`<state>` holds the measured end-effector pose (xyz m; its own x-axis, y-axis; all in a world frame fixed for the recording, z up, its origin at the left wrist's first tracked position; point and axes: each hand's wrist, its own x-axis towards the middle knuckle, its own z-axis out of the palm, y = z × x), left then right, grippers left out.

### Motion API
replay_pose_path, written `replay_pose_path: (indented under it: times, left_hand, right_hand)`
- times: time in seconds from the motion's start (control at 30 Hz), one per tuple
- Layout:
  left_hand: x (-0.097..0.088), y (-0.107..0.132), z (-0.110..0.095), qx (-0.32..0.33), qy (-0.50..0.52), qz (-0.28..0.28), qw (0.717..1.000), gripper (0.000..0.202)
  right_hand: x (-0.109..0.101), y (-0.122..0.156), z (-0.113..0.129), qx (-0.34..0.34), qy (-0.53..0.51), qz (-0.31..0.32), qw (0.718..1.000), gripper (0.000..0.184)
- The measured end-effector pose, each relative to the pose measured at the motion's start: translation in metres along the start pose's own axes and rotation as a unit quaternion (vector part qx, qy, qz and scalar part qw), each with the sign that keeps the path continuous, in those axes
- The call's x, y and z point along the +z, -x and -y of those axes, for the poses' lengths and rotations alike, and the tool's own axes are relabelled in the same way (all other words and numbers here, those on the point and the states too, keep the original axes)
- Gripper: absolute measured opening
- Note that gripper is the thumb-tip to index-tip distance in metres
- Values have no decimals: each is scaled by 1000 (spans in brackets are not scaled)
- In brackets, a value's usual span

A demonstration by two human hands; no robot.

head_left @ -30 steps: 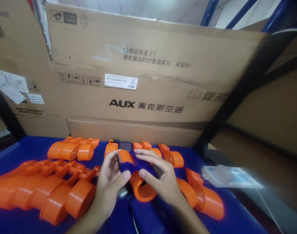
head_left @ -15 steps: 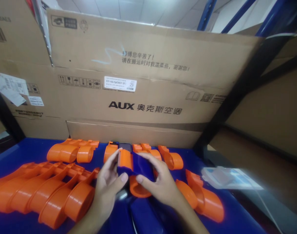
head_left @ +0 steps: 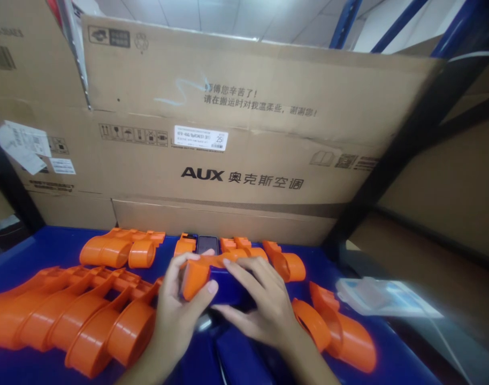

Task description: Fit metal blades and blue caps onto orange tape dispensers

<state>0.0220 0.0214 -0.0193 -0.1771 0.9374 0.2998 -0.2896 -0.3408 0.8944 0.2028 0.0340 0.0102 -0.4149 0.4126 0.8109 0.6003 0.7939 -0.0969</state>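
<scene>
Just above the blue surface, both hands hold an orange-and-blue plastic piece (head_left: 224,286); its exact kind is unclear. My left hand (head_left: 184,299) is closed round the orange end, with the thumb on the near side and fingers behind. My right hand (head_left: 264,297) grips the blue part from the right, fingers over the top and thumb below. To the left lies a row of orange plastic parts (head_left: 88,331), each with a wide ring and a flat arm. Similar orange parts (head_left: 344,337) lie on the right. Beneath the hands are dark blue pieces (head_left: 244,355), partly hidden.
A large cardboard box (head_left: 244,133) stands behind the blue surface (head_left: 52,235). More orange parts (head_left: 112,251) line the back, beside a dark-screened device (head_left: 207,245). A clear-and-blue plastic package (head_left: 384,297) is at the right edge, near a black rack post (head_left: 373,171).
The held piece has been turned: its orange ring no longer shows below, and an orange strip now faces up along the top. My right fingers have shifted over its upper edge.
</scene>
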Motion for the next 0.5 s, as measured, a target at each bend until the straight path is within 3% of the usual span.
replay_pose_path:
  times: [0.37,0.5]
  left_hand:
    - [6,3,-6,-23,5,-49,999,44]
    - [5,0,-7,-23,23,-32,999,43]
  right_hand:
    - [-3,-1,-1,-23,7,6,1000,77]
    - [-2,-1,0,-16,13,15,1000,78]
